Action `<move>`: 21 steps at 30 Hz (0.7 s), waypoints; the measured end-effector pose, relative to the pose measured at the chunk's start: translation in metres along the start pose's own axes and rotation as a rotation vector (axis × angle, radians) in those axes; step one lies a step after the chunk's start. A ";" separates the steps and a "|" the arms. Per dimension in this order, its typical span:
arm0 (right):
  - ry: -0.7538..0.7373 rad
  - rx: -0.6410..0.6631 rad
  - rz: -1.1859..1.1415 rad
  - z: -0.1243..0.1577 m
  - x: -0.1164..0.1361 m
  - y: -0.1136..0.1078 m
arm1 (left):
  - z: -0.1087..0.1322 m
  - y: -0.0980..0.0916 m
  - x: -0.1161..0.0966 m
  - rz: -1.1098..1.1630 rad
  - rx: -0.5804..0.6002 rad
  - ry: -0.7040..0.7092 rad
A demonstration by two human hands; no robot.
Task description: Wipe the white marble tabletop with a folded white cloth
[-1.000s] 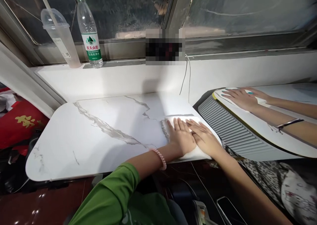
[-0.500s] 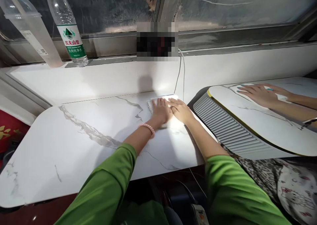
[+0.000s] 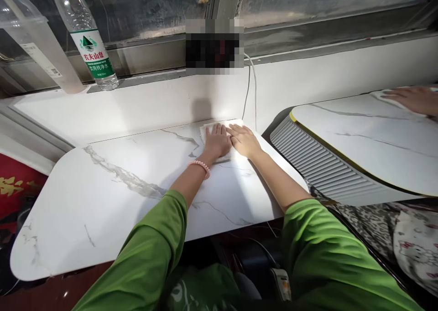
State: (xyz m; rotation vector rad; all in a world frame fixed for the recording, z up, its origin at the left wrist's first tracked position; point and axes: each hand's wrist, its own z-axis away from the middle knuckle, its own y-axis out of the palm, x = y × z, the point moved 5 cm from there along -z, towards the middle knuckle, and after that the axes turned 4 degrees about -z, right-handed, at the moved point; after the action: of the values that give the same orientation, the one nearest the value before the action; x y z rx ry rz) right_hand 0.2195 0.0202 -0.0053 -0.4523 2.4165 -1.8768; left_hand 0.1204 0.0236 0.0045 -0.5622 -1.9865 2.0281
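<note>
Marble-veined desk (image 3: pixel 137 201) runs wide and bare to my left. At its far edge, close against the wall, my left grip (image 3: pixel 216 142) and right grip (image 3: pixel 243 140) lie flat and unclenched, side by side, pressing a white cloth (image 3: pixel 204 132) near the right-hand corner.

Cloth (image 3: pixel 204 130) at the far right corner of the desk (image 3: pixel 102 201): mostly buried under left hand (image 3: pixel 216 142) and right hand (image 3: pixel 243 140), both pressed flat. Only a strip shows by the fingertips.
Bottle (image 3: pixel 89 46) past the far left corner: cap cut by the top edge.
Cup (image 3: pixel 37 46) beside it: lid clipped.
Pixelated block (image 3: pixel 214 46) above the far edge: unreadable. Cable (image 3: pixel 255 92) top end disappears there, bottom end drops behind the desk.
Other person's hand (image 3: pixel 412 99) on neighbouring table (image 3: pixel 359 137): cropped by the right edge.
Red fabric (image 3: pixel 13 188) off the left edge: cropped, print partial.
Device (image 3: pixel 281 282) below the near edge: too small to identify.
</note>
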 end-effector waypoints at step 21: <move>-0.090 -0.062 -0.123 0.175 0.133 -0.033 | 0.213 -0.006 -0.009 -0.022 -0.004 0.139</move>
State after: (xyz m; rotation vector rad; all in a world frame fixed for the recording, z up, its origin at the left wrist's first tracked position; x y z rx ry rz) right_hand 0.1368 -0.1856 -0.0016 -0.6892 2.4455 -1.7883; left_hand 0.0348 -0.1713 0.0105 -0.6602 -1.9079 1.9177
